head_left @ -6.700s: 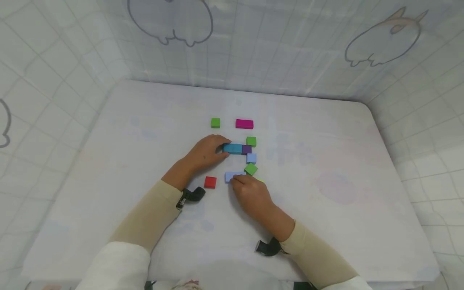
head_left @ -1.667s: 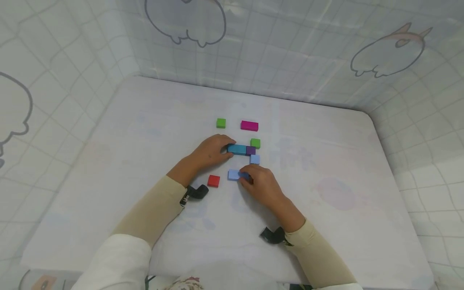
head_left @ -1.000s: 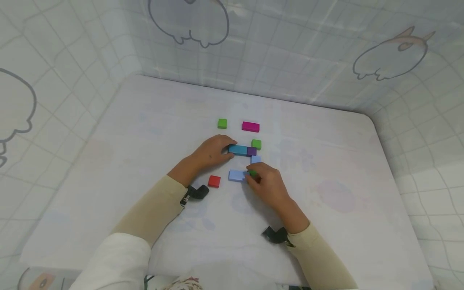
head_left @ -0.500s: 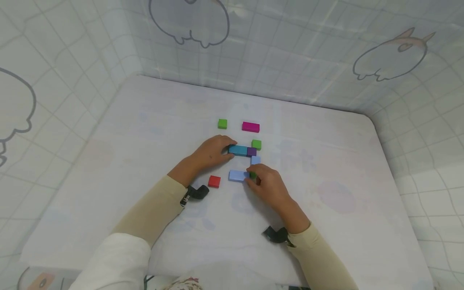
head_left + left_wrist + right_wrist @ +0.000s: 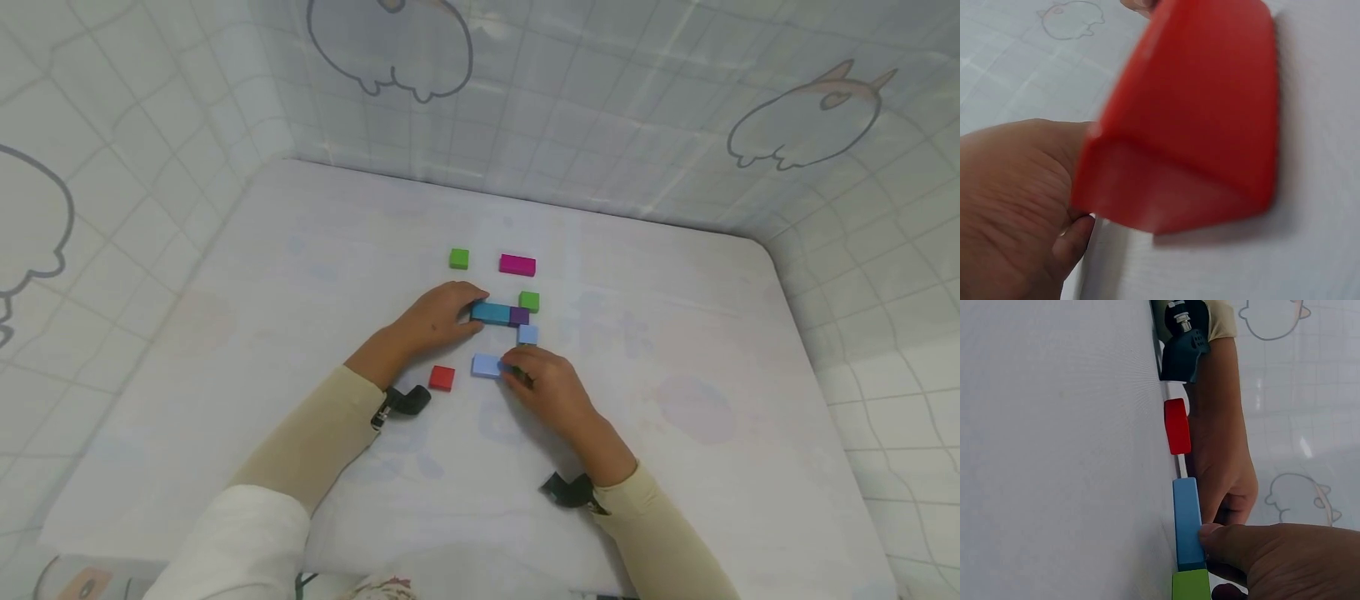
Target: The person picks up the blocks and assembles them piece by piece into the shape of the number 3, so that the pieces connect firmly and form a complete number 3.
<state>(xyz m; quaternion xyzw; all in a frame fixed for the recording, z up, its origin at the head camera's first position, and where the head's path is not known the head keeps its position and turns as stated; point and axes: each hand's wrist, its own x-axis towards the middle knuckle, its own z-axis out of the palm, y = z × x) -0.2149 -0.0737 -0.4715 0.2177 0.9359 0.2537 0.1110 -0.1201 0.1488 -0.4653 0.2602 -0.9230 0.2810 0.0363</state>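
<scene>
White table point(image 5: 675, 350); left hand point(image 5: 437, 317), pinching the left end of teal block point(image 5: 491, 313), mid-table; right hand point(image 5: 553, 387), bent fingers touching light-blue block point(image 5: 486, 366), nearer, whether gripping cannot be told; magenta block point(image 5: 517, 265), far; red block point(image 5: 442, 378), near left

The left hand point(image 5: 435, 317) reaches farther forward, thumb and forefinger bent into a pinch, while the right hand point(image 5: 551, 390) works nearer the body, fingers curled in towards the thumb. Both forearms point(image 5: 306, 442), in tan sleeves point(image 5: 671, 533), slant inwards, converging ahead.
</scene>
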